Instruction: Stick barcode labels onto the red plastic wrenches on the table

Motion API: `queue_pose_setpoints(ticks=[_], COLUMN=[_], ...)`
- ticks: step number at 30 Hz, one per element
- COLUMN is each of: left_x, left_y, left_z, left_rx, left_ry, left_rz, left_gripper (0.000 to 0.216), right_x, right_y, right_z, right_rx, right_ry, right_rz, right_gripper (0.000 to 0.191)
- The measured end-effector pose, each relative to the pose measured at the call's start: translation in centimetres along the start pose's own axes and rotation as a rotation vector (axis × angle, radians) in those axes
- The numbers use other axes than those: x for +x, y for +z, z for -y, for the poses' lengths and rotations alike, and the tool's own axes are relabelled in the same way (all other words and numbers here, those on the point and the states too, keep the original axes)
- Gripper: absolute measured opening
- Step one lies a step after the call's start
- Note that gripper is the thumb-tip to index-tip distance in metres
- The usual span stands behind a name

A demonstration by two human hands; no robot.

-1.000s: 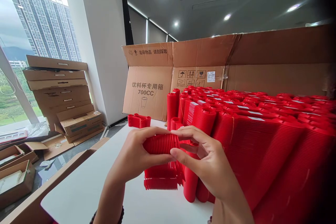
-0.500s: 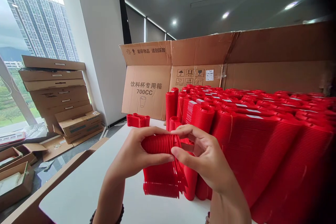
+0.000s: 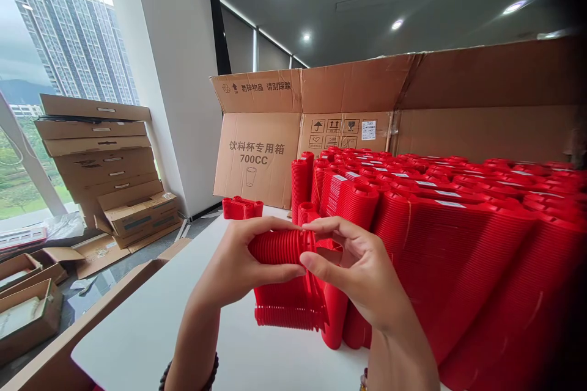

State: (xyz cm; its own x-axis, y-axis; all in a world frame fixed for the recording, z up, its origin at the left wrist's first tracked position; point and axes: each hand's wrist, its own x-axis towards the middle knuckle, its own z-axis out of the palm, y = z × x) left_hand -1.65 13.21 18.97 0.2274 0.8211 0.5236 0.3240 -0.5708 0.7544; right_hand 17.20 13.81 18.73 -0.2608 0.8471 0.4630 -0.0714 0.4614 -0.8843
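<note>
Above the white table (image 3: 147, 330) my left hand (image 3: 233, 269) is wrapped round a short stack of red plastic cup holders (image 3: 280, 247), held sideways. My right hand (image 3: 362, 275) pinches the right end of that stack with thumb and fingertips, at the outermost piece. The lower part of the stack (image 3: 287, 308) hangs down below my hands. Just behind and to the right stand tall stacks of the same red holders (image 3: 435, 220), covering the right side of the table.
A large open cardboard box (image 3: 275, 134) marked 700CC stands behind the red stacks. A small loose bunch of red holders (image 3: 242, 208) lies at the table's far end. Flattened cartons (image 3: 101, 159) are piled by the window at the left, with open boxes (image 3: 27, 305) on the floor.
The stack in my hands has shifted slightly up and right. My right fingertips have crept along its end. Otherwise the view has only wobbled a little.
</note>
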Motion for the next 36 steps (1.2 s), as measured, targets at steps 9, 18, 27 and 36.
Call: queue_pose_setpoints(ticks=[9, 18, 27, 36], left_x=[-0.1, 0.2, 0.3, 0.2], left_y=[0.3, 1.2, 0.9, 0.5], left_z=[-0.1, -0.3, 0.0, 0.4], left_rx=[0.064, 0.046, 0.046, -0.071], left_ry=[0.050, 0.030, 0.025, -0.037], left_rz=[-0.056, -0.091, -0.032, -0.064], left_gripper=[0.036, 0.033, 0.030, 0.038], right_x=[0.1, 0.3, 0.1, 0.0], right_y=[0.4, -0.1, -0.5, 1.0], right_z=[0.1, 0.1, -0.1, -0.2], right_rx=[0.084, 0.030, -0.031, -0.003], right_ry=[-0.022, -0.044, -0.092, -0.038], right_rz=[-0.045, -0.048, -0.025, -0.118], right_gripper=[0.031, 0.030, 0.025, 0.027])
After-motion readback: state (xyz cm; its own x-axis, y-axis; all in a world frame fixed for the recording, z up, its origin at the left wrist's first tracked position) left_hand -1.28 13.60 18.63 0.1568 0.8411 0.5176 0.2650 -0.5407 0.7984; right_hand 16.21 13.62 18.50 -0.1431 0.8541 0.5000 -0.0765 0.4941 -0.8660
